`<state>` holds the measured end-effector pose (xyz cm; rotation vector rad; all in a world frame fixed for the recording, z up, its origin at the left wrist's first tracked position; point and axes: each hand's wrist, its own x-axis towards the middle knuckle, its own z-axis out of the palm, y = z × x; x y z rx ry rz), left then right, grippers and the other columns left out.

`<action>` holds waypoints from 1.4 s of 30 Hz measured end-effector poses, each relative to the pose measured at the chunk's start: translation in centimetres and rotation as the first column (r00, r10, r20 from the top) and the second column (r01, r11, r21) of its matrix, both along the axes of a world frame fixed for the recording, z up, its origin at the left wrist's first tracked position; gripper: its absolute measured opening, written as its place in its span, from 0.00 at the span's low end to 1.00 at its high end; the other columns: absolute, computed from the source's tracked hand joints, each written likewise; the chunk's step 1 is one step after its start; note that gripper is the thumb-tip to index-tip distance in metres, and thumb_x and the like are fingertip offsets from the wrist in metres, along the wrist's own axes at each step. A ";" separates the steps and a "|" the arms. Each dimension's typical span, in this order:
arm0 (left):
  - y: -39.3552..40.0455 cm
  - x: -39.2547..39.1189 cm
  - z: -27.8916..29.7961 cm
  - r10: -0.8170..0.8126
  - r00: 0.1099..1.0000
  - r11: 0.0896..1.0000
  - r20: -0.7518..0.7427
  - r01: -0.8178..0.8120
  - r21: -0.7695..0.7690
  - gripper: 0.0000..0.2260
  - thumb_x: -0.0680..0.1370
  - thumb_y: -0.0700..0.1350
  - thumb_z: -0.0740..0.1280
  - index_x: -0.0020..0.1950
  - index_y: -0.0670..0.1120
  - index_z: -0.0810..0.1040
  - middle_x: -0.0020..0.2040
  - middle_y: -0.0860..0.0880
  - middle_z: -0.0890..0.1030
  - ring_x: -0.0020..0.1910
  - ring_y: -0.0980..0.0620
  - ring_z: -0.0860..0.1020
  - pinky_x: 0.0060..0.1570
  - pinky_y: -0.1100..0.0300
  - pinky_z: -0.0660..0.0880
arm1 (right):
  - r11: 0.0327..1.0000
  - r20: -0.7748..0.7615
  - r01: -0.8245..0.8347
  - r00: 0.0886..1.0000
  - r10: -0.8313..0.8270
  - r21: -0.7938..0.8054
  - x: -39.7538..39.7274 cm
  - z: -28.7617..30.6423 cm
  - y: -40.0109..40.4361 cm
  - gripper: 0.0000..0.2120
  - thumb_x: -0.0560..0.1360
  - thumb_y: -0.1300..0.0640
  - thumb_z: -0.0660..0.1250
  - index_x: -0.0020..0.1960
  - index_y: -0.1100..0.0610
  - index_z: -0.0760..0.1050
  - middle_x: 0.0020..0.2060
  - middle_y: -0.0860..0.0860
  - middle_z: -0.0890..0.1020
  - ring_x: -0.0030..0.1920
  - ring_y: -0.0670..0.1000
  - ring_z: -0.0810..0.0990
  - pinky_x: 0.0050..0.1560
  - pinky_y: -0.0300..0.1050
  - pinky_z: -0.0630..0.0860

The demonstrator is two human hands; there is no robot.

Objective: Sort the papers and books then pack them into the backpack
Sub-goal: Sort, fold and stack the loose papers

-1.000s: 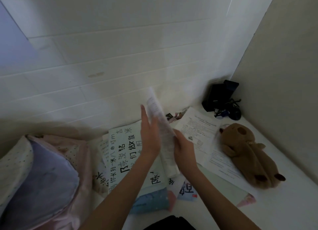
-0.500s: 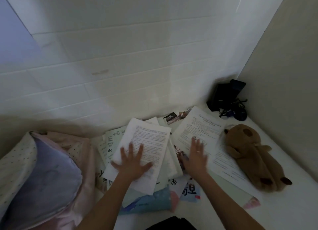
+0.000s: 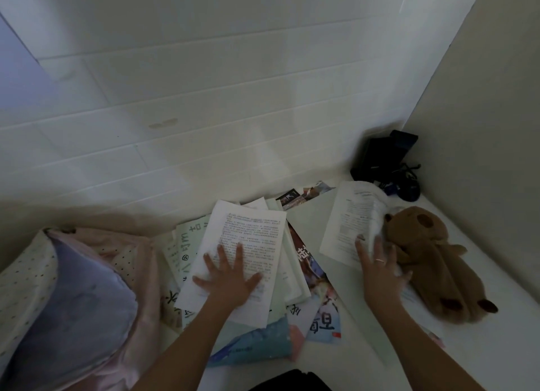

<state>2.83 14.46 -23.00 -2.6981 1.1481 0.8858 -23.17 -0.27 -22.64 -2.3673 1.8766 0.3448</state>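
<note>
A: Nearest to us, our left hand [image 3: 226, 276] lies flat with fingers [image 3: 240, 251] spread and straight on the printed sheet [image 3: 248, 244] that tops the loose pile of papers and books [image 3: 295, 276]. We judge it is there to pin the pile so nothing slides.

B: And our right hand [image 3: 380, 269]? Its thumb lies on the next printed paper [image 3: 347, 221], whose far edge curls up against the plush toy [image 3: 432, 259]. We cannot tell whether the fingers grip that paper or only press it.

A: Likely gathering it toward the pile; sorting seems barely begun.

B: The backpack [image 3: 70, 300] lies at our left, touching the papers, close for packing.

A: Farthest, dark gear [image 3: 382, 159] sits in the table corner, apart from the sorting.
</note>
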 end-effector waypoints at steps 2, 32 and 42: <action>-0.1 0.1 -0.2 -0.003 1.000 1.000 0.005 0.003 -0.002 0.40 0.72 0.72 0.48 0.73 0.57 0.28 0.75 0.47 0.28 0.73 0.35 0.31 0.64 0.25 0.43 | 0.998 0.018 0.025 1.000 -0.026 0.050 0.2 -0.2 -0.2 0.40 0.78 0.59 0.61 0.75 0.41 0.35 0.76 0.54 0.38 0.76 0.60 0.43 0.67 0.70 0.59; -6.1 -4.7 5.2 -0.353 -0.130 0.709 -0.927 -0.683 -0.174 0.39 0.65 0.48 0.78 0.72 0.51 0.63 0.67 0.43 0.74 0.64 0.43 0.75 0.55 0.45 0.77 | 0.435 0.433 -0.058 0.283 -0.856 0.898 6.3 8.3 4.2 0.09 0.78 0.56 0.62 0.45 0.62 0.74 0.33 0.57 0.79 0.27 0.50 0.80 0.26 0.39 0.75; -5.9 -5.2 3.6 -0.014 0.307 0.350 -0.952 -0.890 -0.292 0.23 0.68 0.30 0.66 0.61 0.42 0.74 0.57 0.41 0.79 0.54 0.45 0.79 0.45 0.54 0.80 | 0.999 0.610 0.041 0.793 -0.018 -0.024 6.8 7.2 4.9 0.15 0.74 0.48 0.66 0.37 0.52 0.62 0.31 0.46 0.70 0.29 0.44 0.68 0.28 0.38 0.60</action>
